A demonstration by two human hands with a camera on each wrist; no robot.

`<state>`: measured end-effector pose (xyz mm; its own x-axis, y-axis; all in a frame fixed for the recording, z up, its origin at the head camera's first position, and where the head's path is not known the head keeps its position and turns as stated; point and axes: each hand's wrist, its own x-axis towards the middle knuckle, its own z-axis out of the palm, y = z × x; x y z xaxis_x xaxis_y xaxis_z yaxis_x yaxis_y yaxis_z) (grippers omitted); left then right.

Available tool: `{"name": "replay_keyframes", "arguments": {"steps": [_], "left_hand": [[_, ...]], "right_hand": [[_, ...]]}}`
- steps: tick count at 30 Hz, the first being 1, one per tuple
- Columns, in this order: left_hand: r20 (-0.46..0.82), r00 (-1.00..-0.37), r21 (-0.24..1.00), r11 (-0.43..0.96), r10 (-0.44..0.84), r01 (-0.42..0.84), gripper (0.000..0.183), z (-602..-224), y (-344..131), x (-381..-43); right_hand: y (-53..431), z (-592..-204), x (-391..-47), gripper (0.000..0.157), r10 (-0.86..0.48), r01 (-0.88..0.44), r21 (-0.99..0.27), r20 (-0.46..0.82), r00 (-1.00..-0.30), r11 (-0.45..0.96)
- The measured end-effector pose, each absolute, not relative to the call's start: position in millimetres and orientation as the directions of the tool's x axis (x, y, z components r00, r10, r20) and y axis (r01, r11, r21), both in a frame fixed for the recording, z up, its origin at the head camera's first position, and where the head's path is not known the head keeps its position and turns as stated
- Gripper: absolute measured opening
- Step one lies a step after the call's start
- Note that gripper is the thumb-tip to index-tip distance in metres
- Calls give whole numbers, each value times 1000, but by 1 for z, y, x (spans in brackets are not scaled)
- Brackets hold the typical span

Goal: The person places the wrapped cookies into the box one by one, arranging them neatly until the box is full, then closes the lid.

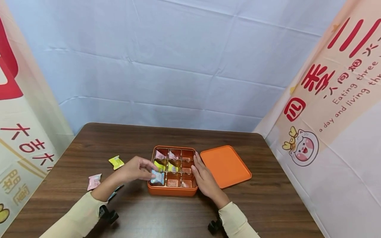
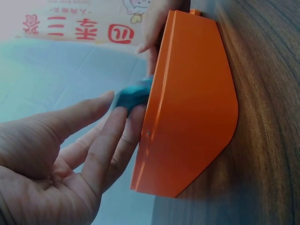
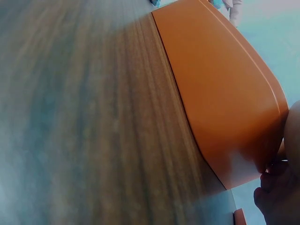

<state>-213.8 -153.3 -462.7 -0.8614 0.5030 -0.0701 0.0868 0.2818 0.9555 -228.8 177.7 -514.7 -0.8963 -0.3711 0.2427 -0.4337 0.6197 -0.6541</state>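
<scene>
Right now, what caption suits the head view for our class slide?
Left hand holds a blue packet at the near-left corner of an orange box; right hand rests against its side.

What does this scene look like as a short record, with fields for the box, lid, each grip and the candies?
Box: orange, uncovered, nine sections, on the table
Lid: orange, lying right of the box
Left grip: thumb and fingertips at a blue candy, box's front left
Right grip: against the box's right side
Back row: pink candy left, another middle
Middle row: yellow candy left, another centre
Left of box: loose yellow candy, loose pink candy
</scene>
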Motion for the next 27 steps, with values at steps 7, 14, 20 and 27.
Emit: {"name": "replay_keyframes", "arguments": {"steps": [7,14,20,27], "left_hand": [[-52,-860,957,272,508,103,31,-462,-154,-212],[-76,-878,972,231,473,40,31,-457,-159,-209],[-39,-907,935,335,420,115,30,-457,-170,-205],[-24,-913,901,404,406,156,29,-458,-182,-196]], "right_hand": [[178,-514,-228,56,-375,-439,-654,246,-894,616],[179,-514,-227,56,-371,-428,-659,235,-898,618],[179,-512,-225,56,-376,-434,-661,240,-895,612],[181,-511,-222,56,-377,-427,-667,230,-897,610]]}}
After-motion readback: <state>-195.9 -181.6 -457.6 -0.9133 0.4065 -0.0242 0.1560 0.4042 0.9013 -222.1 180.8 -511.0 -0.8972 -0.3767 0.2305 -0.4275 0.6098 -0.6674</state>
